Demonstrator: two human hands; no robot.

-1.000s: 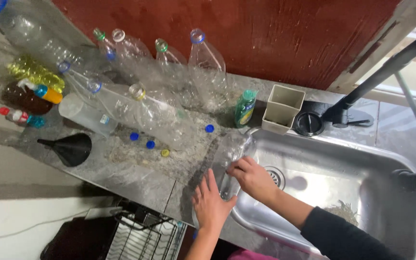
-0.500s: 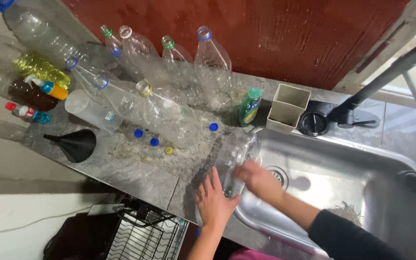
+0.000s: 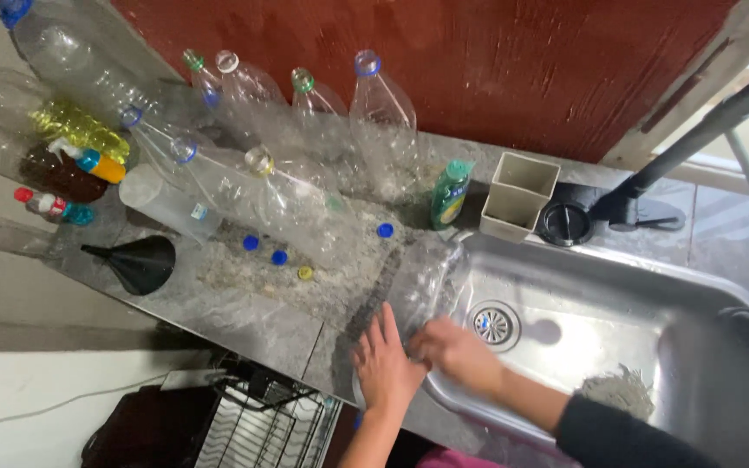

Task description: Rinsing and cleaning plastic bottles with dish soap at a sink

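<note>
A clear plastic bottle (image 3: 429,276) lies tilted over the left rim of the steel sink (image 3: 652,286). My left hand (image 3: 385,364) is pressed flat against its lower end at the counter's edge. My right hand (image 3: 452,350), blurred with motion, grips the bottle's base from the sink side. Both hands hold the same bottle.
Several empty clear bottles (image 3: 305,173) stand and lie on the grey counter, with loose blue caps (image 3: 262,250) and a black funnel (image 3: 136,263). A green soap bottle (image 3: 449,194), a beige holder (image 3: 520,196) and a black tap (image 3: 652,191) stand behind the sink. A dish rack (image 3: 262,425) sits below.
My right hand has slid down from the bottle's side to its base, close to my left hand. The view has shifted slightly.
</note>
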